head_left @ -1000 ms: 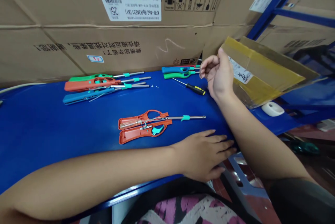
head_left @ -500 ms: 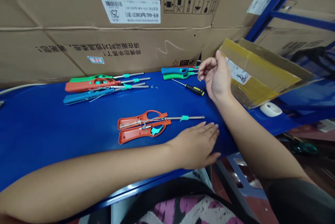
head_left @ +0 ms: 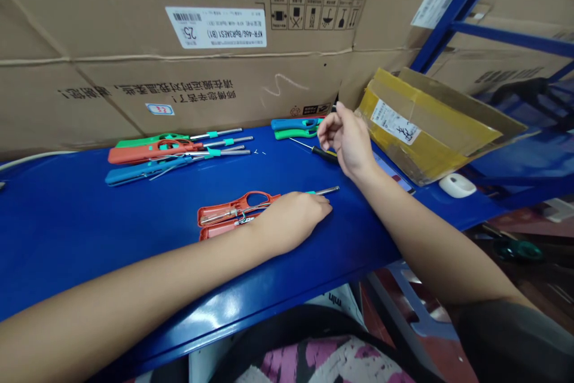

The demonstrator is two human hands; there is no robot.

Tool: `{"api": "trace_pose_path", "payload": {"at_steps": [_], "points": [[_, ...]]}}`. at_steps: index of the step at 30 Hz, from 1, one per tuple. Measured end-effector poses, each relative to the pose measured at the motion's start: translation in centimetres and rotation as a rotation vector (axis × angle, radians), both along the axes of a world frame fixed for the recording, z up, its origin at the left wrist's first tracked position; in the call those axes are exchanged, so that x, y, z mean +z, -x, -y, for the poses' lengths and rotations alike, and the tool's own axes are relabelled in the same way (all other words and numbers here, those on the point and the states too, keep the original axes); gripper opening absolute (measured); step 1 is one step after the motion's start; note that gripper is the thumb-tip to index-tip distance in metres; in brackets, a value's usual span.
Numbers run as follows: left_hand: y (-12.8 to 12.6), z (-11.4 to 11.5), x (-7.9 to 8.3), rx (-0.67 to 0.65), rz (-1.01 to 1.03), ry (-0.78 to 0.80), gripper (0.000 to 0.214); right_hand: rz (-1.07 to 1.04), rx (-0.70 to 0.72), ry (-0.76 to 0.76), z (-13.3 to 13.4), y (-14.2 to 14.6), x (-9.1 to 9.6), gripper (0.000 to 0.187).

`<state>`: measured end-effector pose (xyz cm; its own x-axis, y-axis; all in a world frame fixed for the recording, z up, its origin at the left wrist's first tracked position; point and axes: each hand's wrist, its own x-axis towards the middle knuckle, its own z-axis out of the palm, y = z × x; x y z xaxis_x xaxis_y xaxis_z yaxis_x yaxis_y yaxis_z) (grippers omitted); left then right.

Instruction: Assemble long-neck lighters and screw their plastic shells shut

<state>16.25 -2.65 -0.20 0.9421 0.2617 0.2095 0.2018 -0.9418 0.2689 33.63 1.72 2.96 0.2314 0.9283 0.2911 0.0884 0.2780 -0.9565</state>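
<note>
My left hand [head_left: 291, 221] lies palm down over an opened orange gas lighter [head_left: 258, 198], covering its trigger end and part of its metal tube. The fingers bend downward, and the hand hides their grip. The two shell halves lie side by side, with a clear inner part and wires in the upper one. My right hand [head_left: 352, 144] is raised with loosely curled fingers, its thumb apart from them; no object shows clearly in it. Behind it are a black and yellow screwdriver [head_left: 323, 154], a blue lighter [head_left: 293, 124] and a green lighter [head_left: 293, 133].
Green, orange and blue lighters [head_left: 143, 172] lie together at the back left. A taped cardboard box [head_left: 430, 126], a phone [head_left: 406, 183] and a white oval object [head_left: 457, 185] are on the right. Large cartons [head_left: 201, 90] wall off the back of the blue table [head_left: 134, 221].
My left hand has moved left from beside the opened lighter to over it, its fingers bending down. My right hand has shifted left, away from the taped box, uncovering a phone.
</note>
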Motion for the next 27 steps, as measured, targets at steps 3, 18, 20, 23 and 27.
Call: {"api": "trace_pose_path", "payload": {"at_steps": [3, 18, 20, 23, 27], "points": [[-0.5, -0.5, 0.7, 0.010, 0.002, 0.055, 0.027, -0.033, 0.058, 0.024, 0.0, 0.5, -0.3, 0.066], [0.9, -1.2, 2.4, 0.196, -0.013, 0.047, 0.024, 1.140, 0.085, 0.249, 10.8, -1.0, 0.7, 0.004], [1.3, -1.6, 2.6, 0.206, -0.010, 0.047, 0.025, 1.153, 0.023, 0.256, 12.4, -0.4, -0.8, 0.005], [2.7, -2.2, 3.0, 0.248, 0.024, 0.065, 0.030, 1.109, -0.026, 0.286, 13.3, 0.3, -2.9, 0.007], [7.1, -3.0, 3.4, 0.344, 0.096, 0.085, 0.027, 1.077, -0.065, 0.272, 13.6, 0.6, -4.3, 0.010]]}}
